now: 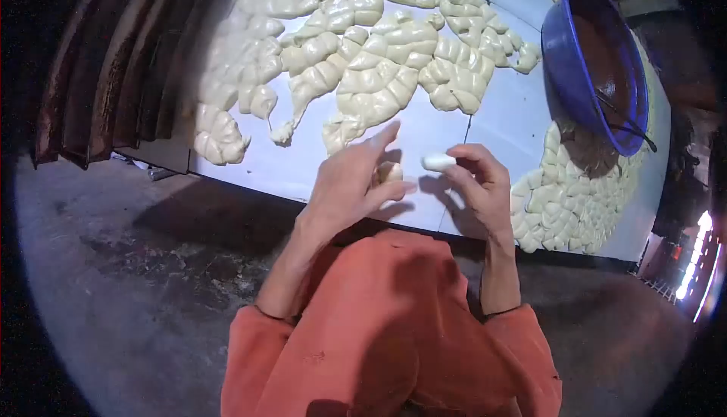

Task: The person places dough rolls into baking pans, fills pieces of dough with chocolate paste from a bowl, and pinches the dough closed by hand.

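My right hand (483, 186) pinches a small, whitish, rounded piece of dough (437, 162) between thumb and fingers, just above the table. To its left, my left hand (344, 177) has its thumb and index finger spread wide. Another small lump of dough (389, 172) shows in the gap between them; whether the hand touches it I cannot tell. Beyond the left hand lies a broad spread of pale, glossy dough (379, 84), marked into many joined lumps. One stretched tail of it reaches close to my fingers.
On the right, a blue basin (556, 76) with brown contents and a dark utensil stands tilted-looking on the table (500, 133). Smaller dough pieces (564, 201) lie packed below it. Rusty metal troughs (113, 76) stand at the left. The table's near edge runs before my lap.
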Action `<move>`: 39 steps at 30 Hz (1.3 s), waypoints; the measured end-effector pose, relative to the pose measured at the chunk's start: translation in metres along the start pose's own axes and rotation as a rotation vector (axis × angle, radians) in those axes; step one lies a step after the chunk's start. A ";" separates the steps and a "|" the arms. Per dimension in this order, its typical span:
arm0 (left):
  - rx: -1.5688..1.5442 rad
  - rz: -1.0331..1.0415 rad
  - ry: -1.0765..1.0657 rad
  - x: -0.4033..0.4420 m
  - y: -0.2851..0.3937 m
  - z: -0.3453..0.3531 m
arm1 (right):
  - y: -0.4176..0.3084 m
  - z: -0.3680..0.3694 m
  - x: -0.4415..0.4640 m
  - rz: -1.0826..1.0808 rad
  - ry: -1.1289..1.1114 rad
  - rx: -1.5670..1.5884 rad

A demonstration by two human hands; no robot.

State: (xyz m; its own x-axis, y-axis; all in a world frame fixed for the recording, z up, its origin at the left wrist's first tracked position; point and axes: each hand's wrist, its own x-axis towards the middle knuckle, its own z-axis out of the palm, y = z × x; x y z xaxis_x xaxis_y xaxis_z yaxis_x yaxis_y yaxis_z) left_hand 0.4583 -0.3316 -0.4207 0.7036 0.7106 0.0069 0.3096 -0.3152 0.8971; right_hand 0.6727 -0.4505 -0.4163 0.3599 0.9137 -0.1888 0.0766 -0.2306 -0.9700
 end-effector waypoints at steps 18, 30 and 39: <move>0.360 0.142 -0.103 -0.031 -0.023 -0.009 | -0.040 0.062 0.022 -0.172 -0.088 -0.605; 0.556 -0.046 0.577 -0.033 -0.098 -0.140 | -0.022 0.259 0.147 -0.738 -0.172 -0.939; 0.577 0.031 0.434 -0.012 -0.127 -0.153 | -0.037 0.231 0.152 0.046 -0.402 0.050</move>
State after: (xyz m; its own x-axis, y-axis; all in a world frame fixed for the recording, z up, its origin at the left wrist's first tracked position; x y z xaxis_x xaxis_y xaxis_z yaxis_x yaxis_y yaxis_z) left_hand 0.3130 -0.2039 -0.4671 0.4370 0.8440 0.3109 0.6665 -0.5360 0.5182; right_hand 0.5096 -0.2261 -0.4443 -0.0311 0.9631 -0.2674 0.0196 -0.2669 -0.9635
